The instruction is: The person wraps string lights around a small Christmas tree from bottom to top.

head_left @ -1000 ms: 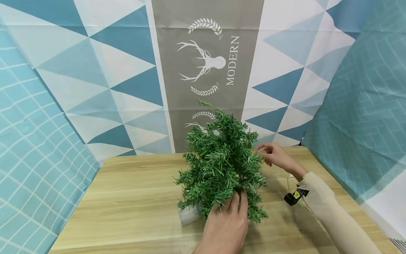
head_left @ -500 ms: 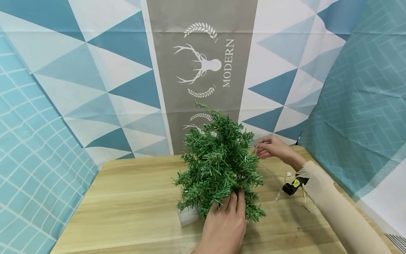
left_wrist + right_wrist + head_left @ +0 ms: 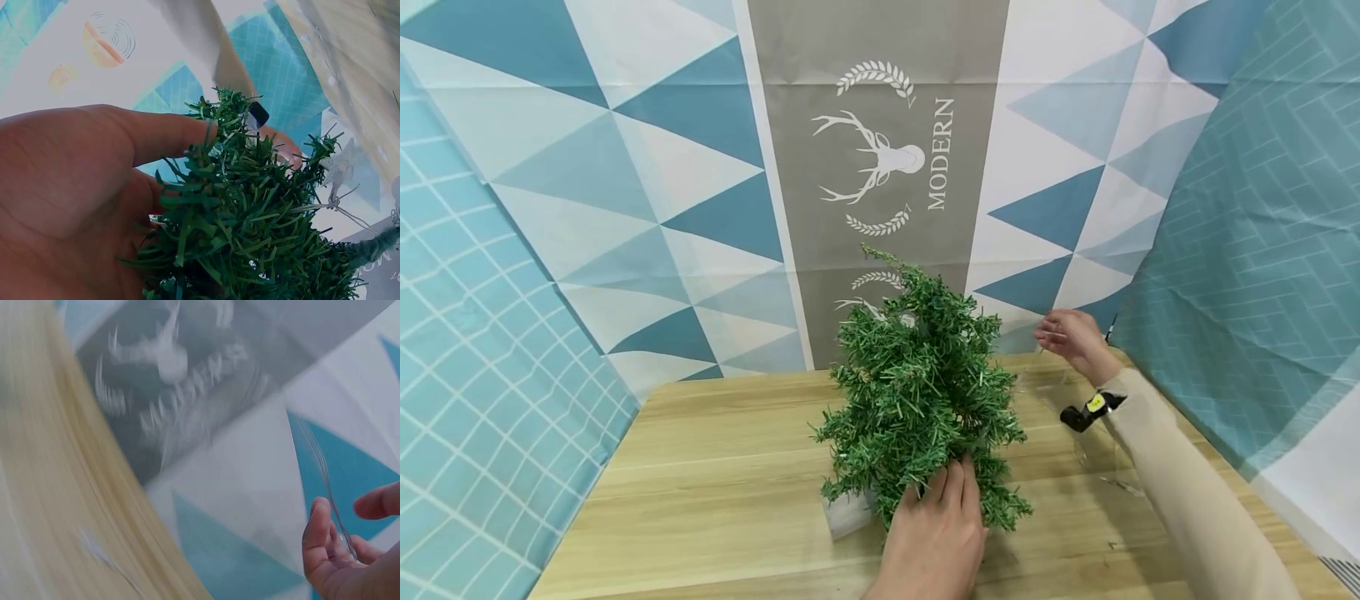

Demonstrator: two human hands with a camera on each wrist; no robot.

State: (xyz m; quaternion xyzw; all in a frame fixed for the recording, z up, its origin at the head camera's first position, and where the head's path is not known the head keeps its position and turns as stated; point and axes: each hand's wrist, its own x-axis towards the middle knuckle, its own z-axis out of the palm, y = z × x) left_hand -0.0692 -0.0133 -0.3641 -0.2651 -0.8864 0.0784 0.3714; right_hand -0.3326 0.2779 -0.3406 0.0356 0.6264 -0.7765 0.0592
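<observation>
A small green artificial Christmas tree stands on the wooden table. My left hand grips its lower front branches, and the fingertips are buried in the needles. In the left wrist view, the thumb lies along the foliage. To the tree's right, above the table's far edge, my right hand holds a thin clear wire in curled fingers. A clear star ornament hangs on thin wire beside the branches in the left wrist view. How the wire runs behind the tree is hidden.
A whitish block lies at the tree's lower left. Loose thin wire trails on the wooden table under the right forearm. Patterned cloth hangs behind, with blue tiled cloth at both sides.
My right hand has moved from beside the tree up and to the right, drawing the wire along. The left hand keeps its hold on the branches.
</observation>
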